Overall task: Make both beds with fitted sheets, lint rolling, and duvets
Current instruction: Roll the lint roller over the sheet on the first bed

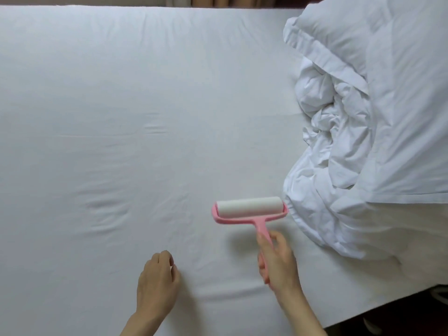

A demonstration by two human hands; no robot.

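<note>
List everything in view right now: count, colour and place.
fitted sheet: one, white, stretched over the mattress, faint creases
lint roller: one, pink frame with white roll, on the sheet right of centre, beside the duvet's edge
duvet: one, white, bunched along the bed's right side
curtain: tan strip, top edge beyond the bed
floor: dark, lower right corner
left hand: one, loosely curled, holding nothing, at the sheet's near edge
right hand: one, grips the roller's pink handle

Roller (249, 206) on sheet (121, 117), duvet (351, 141) rt.
</note>
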